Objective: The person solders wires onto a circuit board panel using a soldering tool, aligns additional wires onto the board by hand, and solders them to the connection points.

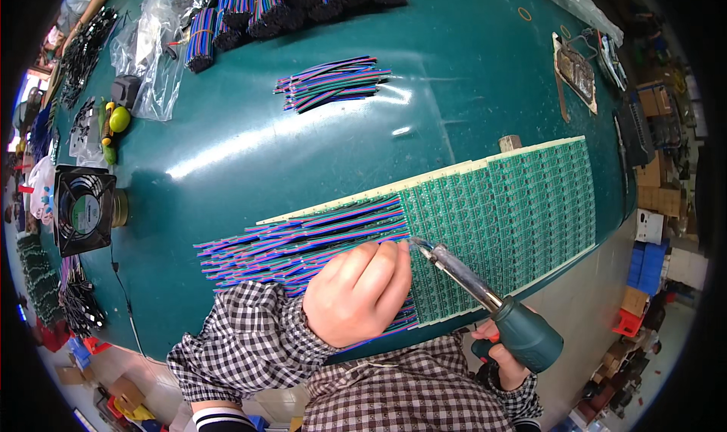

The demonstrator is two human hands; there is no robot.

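My left hand (360,293) is closed in a pinch over the wire ends at the edge of a green circuit board panel (522,205). Its fingertips hide most of the wire they hold. In my right hand (509,362) is a soldering iron (485,292) with a dark green handle, its fingers wrapped round the grip. The iron's tip rests at or just above the board, right beside my left fingertips. Rows of multicoloured ribbon wires (303,239) stretch leftward from the panel, several of them lying under my left hand and sleeve.
A loose pile of ribbon wires (333,82) lies farther back, with tied wire bundles (303,0) beyond. At left stand a small black fan (83,211) and a plastic bag (150,57). A soldering stand (575,68) sits at back right. Another person's arm (89,8) shows far left.
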